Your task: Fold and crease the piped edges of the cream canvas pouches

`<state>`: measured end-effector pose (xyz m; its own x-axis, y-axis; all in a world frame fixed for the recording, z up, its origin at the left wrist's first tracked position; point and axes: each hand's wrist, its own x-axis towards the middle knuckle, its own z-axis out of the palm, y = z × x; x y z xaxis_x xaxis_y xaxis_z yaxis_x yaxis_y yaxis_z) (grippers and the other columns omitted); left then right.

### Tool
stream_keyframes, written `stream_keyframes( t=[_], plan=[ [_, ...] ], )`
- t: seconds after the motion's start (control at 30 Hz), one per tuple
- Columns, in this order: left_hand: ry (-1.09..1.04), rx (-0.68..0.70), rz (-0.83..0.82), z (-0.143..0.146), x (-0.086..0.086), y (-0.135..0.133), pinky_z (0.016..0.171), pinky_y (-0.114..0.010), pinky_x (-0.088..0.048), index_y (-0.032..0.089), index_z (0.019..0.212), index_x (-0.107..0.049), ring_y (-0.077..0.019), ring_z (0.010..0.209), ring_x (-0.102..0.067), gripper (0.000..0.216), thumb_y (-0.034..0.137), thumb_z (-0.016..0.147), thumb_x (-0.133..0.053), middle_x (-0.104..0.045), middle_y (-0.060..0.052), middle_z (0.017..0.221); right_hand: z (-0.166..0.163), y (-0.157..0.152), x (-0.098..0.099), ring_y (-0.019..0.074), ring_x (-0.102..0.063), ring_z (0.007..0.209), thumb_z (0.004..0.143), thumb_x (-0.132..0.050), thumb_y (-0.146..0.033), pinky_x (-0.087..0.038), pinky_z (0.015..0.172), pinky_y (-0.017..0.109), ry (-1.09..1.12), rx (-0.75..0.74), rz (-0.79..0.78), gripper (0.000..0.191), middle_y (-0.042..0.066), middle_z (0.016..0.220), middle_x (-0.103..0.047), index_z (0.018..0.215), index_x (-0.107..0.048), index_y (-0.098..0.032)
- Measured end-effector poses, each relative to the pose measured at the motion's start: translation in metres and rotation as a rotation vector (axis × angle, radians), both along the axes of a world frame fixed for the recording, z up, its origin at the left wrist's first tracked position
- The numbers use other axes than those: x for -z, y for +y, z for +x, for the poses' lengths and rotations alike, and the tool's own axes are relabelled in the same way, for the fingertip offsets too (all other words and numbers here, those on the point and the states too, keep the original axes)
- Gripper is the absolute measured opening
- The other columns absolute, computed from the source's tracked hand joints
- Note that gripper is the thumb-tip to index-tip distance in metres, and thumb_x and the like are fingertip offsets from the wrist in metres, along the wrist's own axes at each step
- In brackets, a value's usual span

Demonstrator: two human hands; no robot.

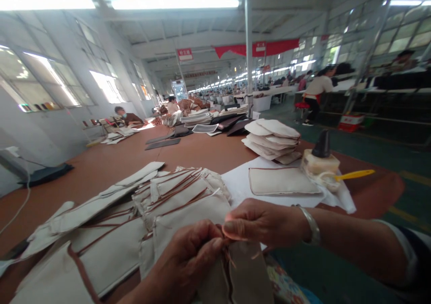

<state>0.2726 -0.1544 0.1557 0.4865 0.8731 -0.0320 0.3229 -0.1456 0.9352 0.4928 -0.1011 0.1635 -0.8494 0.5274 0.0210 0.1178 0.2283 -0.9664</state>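
Note:
Low in the head view, a beige leather-like panel with a dark seam down it hangs from my fingers. My left hand is closed, thumb and forefinger pinching the top end of the panel. Right beside it, my right hand is closed too, its thumb pressed on the same brown-edged spot. Loose brown threads stick out just below the fingertips. What exactly lies between the fingertips is hidden. To the left, several beige panels with brown piping overlap in a heap on the brown table.
A flat piped panel lies on white paper. Behind it stands a stack of beige pieces. At right are a tub with a black cone and a yellow-handled brush. Co-workers sit and stand farther off.

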Motion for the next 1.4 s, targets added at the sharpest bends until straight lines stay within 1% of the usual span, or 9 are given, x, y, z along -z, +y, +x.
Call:
stream_keyframes(
  t=[0.23, 0.4, 0.6, 0.67, 0.8, 0.87, 0.97, 1.1, 1.4],
  plan=[
    [-0.321, -0.086, -0.235, -0.01, -0.011, 0.002, 0.053, -0.022, -0.029, 0.012, 0.066, -0.062, -0.011, 0.058, -0.036, 0.023, 0.027, 0.08, -0.053, -0.045, 0.001, 0.061, -0.011, 0.002, 0.012, 0.0049, -0.029, 0.051, 0.084, -0.068, -0.044, -0.021, 0.045, 0.018, 0.15, -0.007, -0.092, 0.04, -0.006, 0.055, -0.039, 0.066, -0.054, -0.012],
    [-0.297, -0.219, -0.365, -0.001, -0.013, 0.001, 0.045, -0.021, -0.024, 0.011, 0.061, -0.067, -0.0093, 0.048, -0.038, 0.013, 0.022, 0.061, -0.06, -0.053, 0.0, 0.053, -0.009, 0.005, 0.016, 0.0058, -0.032, 0.054, 0.082, -0.069, -0.048, -0.022, 0.047, 0.019, 0.172, -0.031, -0.145, 0.042, -0.004, 0.059, -0.044, 0.069, -0.056, -0.011],
    [-0.317, -0.21, -0.354, 0.005, -0.013, -0.003, 0.044, -0.021, -0.028, 0.01, 0.066, -0.067, -0.0099, 0.048, -0.042, 0.016, 0.022, 0.06, -0.06, -0.057, -0.002, 0.057, -0.01, 0.005, 0.016, 0.0061, -0.034, 0.054, 0.081, -0.072, -0.049, -0.023, 0.047, 0.018, 0.206, -0.012, -0.203, 0.042, -0.003, 0.06, -0.044, 0.071, -0.058, -0.01],
    [-0.241, -0.232, -0.198, 0.004, -0.011, -0.005, 0.048, -0.02, -0.033, 0.011, 0.072, -0.067, -0.0109, 0.054, -0.046, 0.014, 0.02, 0.063, -0.06, -0.06, -0.002, 0.063, -0.01, 0.004, 0.017, 0.0061, -0.032, 0.053, 0.081, -0.071, -0.05, -0.022, 0.047, 0.019, 0.203, 0.033, -0.213, 0.043, -0.004, 0.059, -0.042, 0.07, -0.058, -0.01],
    [0.016, -0.33, 0.555, -0.003, -0.001, -0.008, 0.056, -0.02, -0.042, 0.016, 0.081, -0.064, -0.0109, 0.059, -0.053, 0.012, 0.008, 0.072, -0.061, -0.061, -0.001, 0.071, -0.01, 0.0, 0.02, 0.0063, -0.031, 0.056, 0.083, -0.069, -0.052, -0.021, 0.049, 0.019, 0.167, 0.121, -0.19, 0.045, -0.003, 0.061, -0.041, 0.073, -0.06, -0.009],
    [0.103, -0.261, 0.861, -0.007, 0.006, -0.008, 0.058, -0.02, -0.045, 0.017, 0.085, -0.065, -0.011, 0.062, -0.057, 0.015, 0.005, 0.078, -0.06, -0.064, -0.003, 0.077, -0.012, -0.002, 0.02, 0.0065, -0.03, 0.057, 0.082, -0.069, -0.055, -0.021, 0.05, 0.02, 0.128, 0.124, -0.207, 0.048, -0.003, 0.063, -0.042, 0.077, -0.063, -0.008],
    [0.245, -0.145, 1.134, -0.013, 0.014, -0.006, 0.059, -0.02, -0.047, 0.017, 0.096, -0.066, -0.0123, 0.065, -0.061, 0.019, 0.004, 0.084, -0.057, -0.067, -0.007, 0.084, -0.014, -0.007, 0.02, 0.0069, -0.031, 0.058, 0.079, -0.07, -0.059, -0.022, 0.051, 0.02, 0.118, 0.132, -0.256, 0.052, -0.002, 0.065, -0.043, 0.079, -0.063, -0.007],
    [0.427, -0.118, 1.269, -0.012, 0.016, -0.005, 0.05, -0.022, -0.041, 0.015, 0.09, -0.066, -0.0129, 0.054, -0.055, 0.013, 0.009, 0.088, -0.055, -0.062, -0.004, 0.07, -0.016, -0.012, 0.019, 0.0076, -0.034, 0.059, 0.077, -0.073, -0.058, -0.024, 0.051, 0.02, 0.068, 0.216, -0.291, 0.051, -0.001, 0.064, -0.046, 0.078, -0.062, -0.008],
    [0.616, -0.186, 1.315, 0.004, 0.022, -0.008, 0.049, -0.029, -0.038, 0.018, 0.076, -0.058, -0.0173, 0.05, -0.052, 0.016, 0.01, 0.089, -0.052, -0.057, -0.003, 0.063, -0.013, -0.01, 0.025, 0.0085, -0.033, 0.061, 0.081, -0.069, -0.056, -0.024, 0.052, 0.02, -0.036, 0.279, -0.161, 0.048, -0.002, 0.063, -0.045, 0.077, -0.064, -0.008]
  ],
)
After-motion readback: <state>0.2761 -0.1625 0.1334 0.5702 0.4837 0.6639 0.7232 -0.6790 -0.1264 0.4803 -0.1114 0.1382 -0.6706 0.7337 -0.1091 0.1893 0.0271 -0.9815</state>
